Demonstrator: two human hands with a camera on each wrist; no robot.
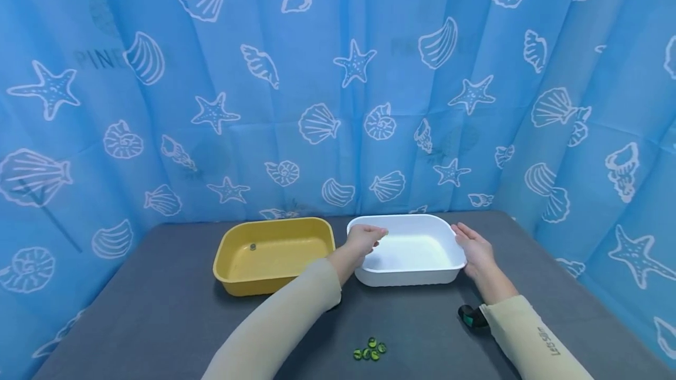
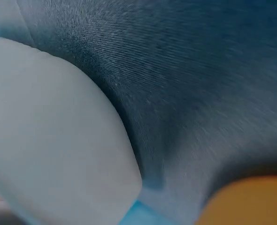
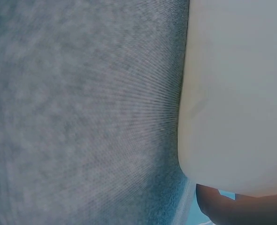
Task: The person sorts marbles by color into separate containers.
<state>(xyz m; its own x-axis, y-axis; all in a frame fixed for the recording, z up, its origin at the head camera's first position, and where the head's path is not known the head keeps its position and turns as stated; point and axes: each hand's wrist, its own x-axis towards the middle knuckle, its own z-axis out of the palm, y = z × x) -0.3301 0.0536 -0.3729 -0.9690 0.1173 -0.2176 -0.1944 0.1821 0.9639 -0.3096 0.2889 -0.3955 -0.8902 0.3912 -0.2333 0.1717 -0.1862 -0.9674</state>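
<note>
White rounded-rect. plastic tub point(image 1: 412, 277) is touched at right by R hand point(image 1: 475, 252), fingers nearly straight; L hand point(image 1: 363, 238) is seen curled over left end, grip can't be told.

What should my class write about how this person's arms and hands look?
Both arms wear long, plain cream sleeves: the left sleeve shows no markings, while the right sleeve bears small dark lettering. A black piece with a green patch shows beside the right cuff. No gloves cover the fingers.
</note>
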